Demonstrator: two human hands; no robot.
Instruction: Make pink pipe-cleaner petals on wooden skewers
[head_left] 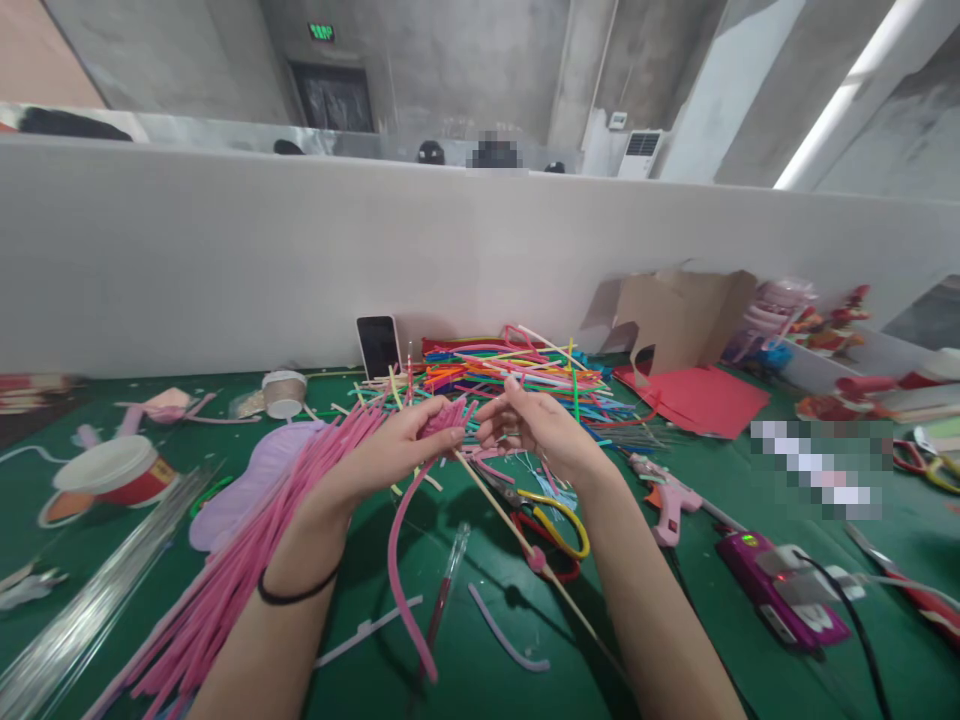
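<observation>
My left hand (409, 440) is closed on a small bundle of fuzzy pink pipe cleaners (448, 413), with a thin wooden stick (491, 495) running down to the right from it. A pink bead-like lump (536, 560) sits partway along the stick. One long pink pipe cleaner (397, 560) hangs from the bundle in a curve. Just right of the bundle, my right hand (529, 425) has loosely curled fingers that stand apart, and nothing shows in them. Beneath the hands lie yellow-and-red-handled scissors (559, 525) and a clear tube with red in it (446, 585).
Many pink pipe cleaners (247, 560) lie beside my left forearm, over a lilac tray (225, 500). A colourful pipe-cleaner pile (510, 375) and a phone (379, 345) are behind. To the right are a pink glue gun (671, 500), a purple power strip (780, 590) and red sheets (705, 400).
</observation>
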